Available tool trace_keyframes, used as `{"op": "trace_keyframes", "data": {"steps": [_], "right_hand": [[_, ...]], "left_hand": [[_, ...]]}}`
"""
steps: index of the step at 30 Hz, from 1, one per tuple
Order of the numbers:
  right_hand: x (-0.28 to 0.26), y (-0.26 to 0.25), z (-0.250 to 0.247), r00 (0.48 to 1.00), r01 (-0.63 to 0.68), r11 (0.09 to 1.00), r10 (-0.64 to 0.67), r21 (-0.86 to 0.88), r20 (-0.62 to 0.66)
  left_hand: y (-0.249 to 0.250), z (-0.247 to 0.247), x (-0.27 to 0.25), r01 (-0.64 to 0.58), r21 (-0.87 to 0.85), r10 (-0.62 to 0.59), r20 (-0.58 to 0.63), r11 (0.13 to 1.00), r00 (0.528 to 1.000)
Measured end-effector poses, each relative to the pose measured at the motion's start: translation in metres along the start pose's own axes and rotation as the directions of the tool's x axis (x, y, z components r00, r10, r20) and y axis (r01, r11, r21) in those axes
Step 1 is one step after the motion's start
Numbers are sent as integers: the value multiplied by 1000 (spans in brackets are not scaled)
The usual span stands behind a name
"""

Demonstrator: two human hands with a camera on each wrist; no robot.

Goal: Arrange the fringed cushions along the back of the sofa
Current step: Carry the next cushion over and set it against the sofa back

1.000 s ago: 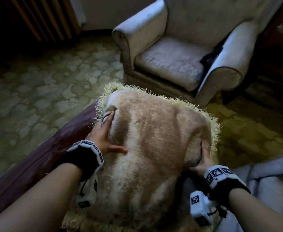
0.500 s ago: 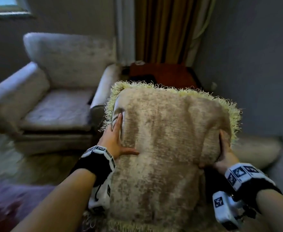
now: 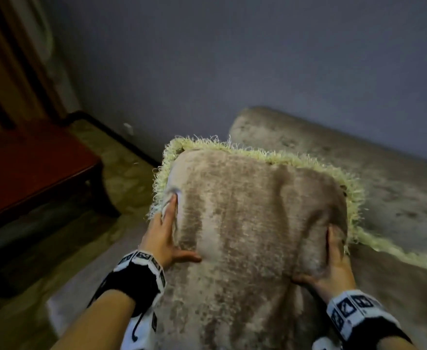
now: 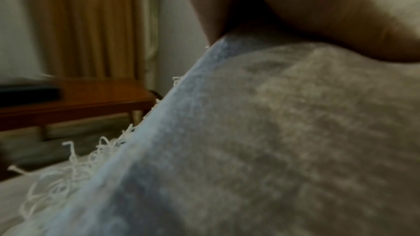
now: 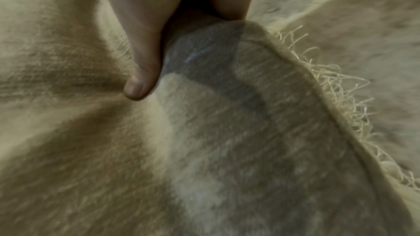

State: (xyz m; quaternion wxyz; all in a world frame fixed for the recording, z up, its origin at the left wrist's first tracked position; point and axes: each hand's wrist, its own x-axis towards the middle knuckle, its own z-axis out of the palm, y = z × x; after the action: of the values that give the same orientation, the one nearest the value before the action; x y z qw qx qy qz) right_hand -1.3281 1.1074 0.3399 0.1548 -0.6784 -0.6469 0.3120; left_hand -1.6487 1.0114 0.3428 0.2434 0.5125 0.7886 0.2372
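A large beige velvet cushion [image 3: 252, 223] edged with pale yellow fringe is upright in front of me, held between both hands. My left hand [image 3: 162, 236] grips its left side, fingers along the edge and thumb spread on the face. My right hand [image 3: 336, 261] grips the right side, its thumb [image 5: 141, 71] dug into the fabric [image 5: 204, 150]. The left wrist view shows the cushion's edge [image 4: 181, 114] under that hand [image 4: 295, 6]. Behind the cushion runs the beige sofa back [image 3: 346, 152], along the grey wall. The cushion's lower part hides the seat.
A strip of matching fringe [image 3: 399, 253] lies on the sofa to the right. A red-brown wooden table [image 3: 30, 168] stands at the left, with a brown curtain [image 3: 5, 59] behind it. Patterned floor [image 3: 126, 178] lies between table and sofa. The grey wall [image 3: 232, 59] rises behind.
The view has swung right, from the armchair to the sofa and wall. The cushion came round with it, both hands keeping the same hold.
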Motion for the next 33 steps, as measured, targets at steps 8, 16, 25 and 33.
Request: {"op": "trace_keyframes", "data": {"steps": [8, 16, 25, 33], "right_hand": [[48, 28, 12, 908, -360, 912, 392, -198, 150], [79, 10, 66, 918, -266, 934, 321, -240, 231], [109, 10, 126, 892, -352, 872, 422, -341, 159], [72, 57, 87, 941, -336, 942, 336, 1, -33]], "left_hand": [[-26, 46, 90, 1, 232, -51, 206, 973, 977], [39, 100, 167, -438, 544, 178, 464, 715, 868], [26, 158, 194, -492, 629, 123, 536, 602, 836], [41, 127, 221, -494, 495, 258, 469, 715, 844]]}}
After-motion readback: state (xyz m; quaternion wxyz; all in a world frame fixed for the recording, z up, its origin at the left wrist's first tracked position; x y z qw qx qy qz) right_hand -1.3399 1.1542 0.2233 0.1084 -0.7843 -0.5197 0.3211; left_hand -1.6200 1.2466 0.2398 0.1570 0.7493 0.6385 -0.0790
